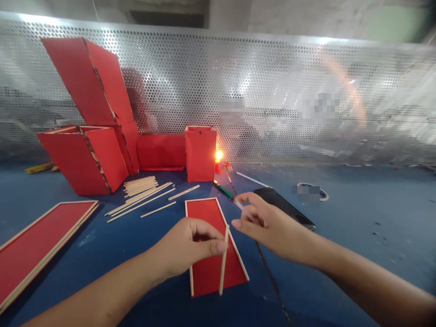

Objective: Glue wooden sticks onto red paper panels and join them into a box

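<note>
My left hand [190, 243] pinches a thin wooden stick [224, 265] between thumb and fingers. The stick tilts over the red panel [207, 263], a rectangle edged with pale wooden strips on the blue table. In my right hand [264, 222], curled fingers grip a slim, whitish translucent stick [242, 208]. A slim green piece [224, 189] lies in line with its far end; whether the two are joined I cannot tell. Behind that, a small flame [219, 156] burns beside a red open-topped box [200, 156].
Loose wooden sticks [139, 186] lie left of centre. Large red boxes [91, 159] stand at the back left, near another edged red panel [41, 240]. A black phone [284, 206] lies behind my right hand. A perforated metal sheet [272, 100] closes the table's far side.
</note>
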A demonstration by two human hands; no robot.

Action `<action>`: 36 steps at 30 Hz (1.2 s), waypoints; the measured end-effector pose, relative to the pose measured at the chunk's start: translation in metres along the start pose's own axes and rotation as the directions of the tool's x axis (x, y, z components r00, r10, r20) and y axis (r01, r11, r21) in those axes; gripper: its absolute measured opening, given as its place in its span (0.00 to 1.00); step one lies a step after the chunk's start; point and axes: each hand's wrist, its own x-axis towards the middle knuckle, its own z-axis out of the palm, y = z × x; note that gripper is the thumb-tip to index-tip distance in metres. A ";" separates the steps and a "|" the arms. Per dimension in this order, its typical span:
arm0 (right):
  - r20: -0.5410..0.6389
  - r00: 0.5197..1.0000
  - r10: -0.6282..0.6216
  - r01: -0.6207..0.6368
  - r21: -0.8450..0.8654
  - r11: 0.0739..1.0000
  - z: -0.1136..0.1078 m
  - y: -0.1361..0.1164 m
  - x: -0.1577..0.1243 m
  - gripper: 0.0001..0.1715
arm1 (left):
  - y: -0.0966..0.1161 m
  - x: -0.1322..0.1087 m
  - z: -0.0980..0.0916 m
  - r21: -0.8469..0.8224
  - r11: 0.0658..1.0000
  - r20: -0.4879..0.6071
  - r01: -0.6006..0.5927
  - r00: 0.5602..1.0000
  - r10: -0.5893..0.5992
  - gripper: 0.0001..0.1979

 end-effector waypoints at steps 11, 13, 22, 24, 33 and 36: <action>-0.507 0.857 0.091 0.052 0.261 0.964 -0.025 0.019 0.106 0.12 | -0.015 0.025 -0.032 -0.202 0.951 -0.367 -0.232 0.919 0.147 0.22; -0.542 0.824 0.166 -0.005 0.287 0.958 -0.015 0.036 0.133 0.16 | -0.018 0.026 -0.033 -0.262 0.930 -0.395 -0.257 0.908 0.139 0.24; -0.660 0.728 0.185 -0.141 0.119 0.983 -0.013 0.088 0.199 0.19 | -0.024 0.030 -0.041 -0.336 0.918 -0.391 -0.210 0.918 0.067 0.25; -0.674 0.723 0.154 -0.150 0.065 0.987 -0.015 0.092 0.205 0.19 | -0.024 0.032 -0.041 -0.328 0.924 -0.383 -0.194 0.922 0.057 0.24; -0.686 0.725 0.056 -0.171 -0.101 0.980 -0.011 0.106 0.223 0.17 | -0.025 0.034 -0.040 -0.295 0.939 -0.375 -0.175 0.926 0.055 0.22; -0.689 0.723 0.054 -0.186 -0.120 0.975 -0.012 0.109 0.225 0.18 | -0.026 0.034 -0.040 -0.285 0.942 -0.389 -0.179 0.919 0.057 0.21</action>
